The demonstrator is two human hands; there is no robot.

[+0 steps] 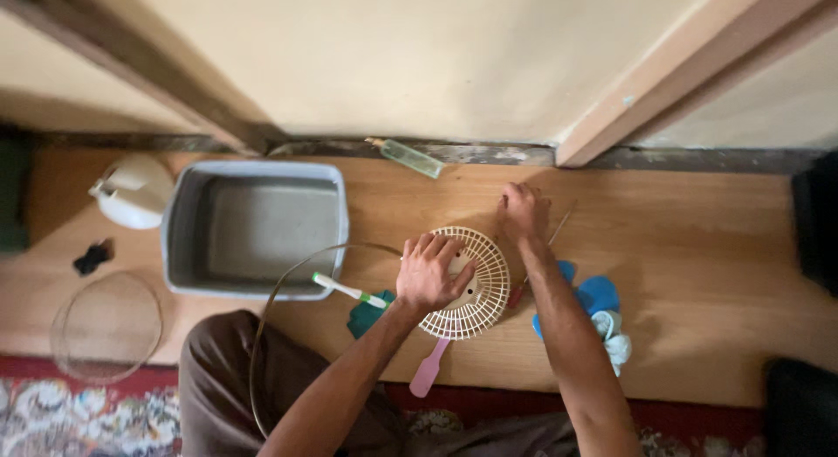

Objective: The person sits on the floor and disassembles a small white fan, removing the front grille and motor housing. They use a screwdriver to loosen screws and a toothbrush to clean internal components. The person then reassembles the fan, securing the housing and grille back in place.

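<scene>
A round cream fan grille (478,287) lies on the wooden floor in front of me. My left hand (429,272) rests on top of it, fingers curled over its left side. My right hand (522,209) is beyond the grille's far edge, fingers closed on a small thing I cannot make out, near a thin stick (560,226). Blue fan blades (597,295) lie under my right forearm. A pink-handled tool (430,370) pokes out from beneath the grille.
A grey plastic tub (188,239) sits to the left, with a white-and-green toothbrush (347,289) and a green cloth (362,316) beside it. A wire ring (288,282), a wire grille (106,328), a white fan motor housing (135,192), a clear bottle (410,157) by the wall.
</scene>
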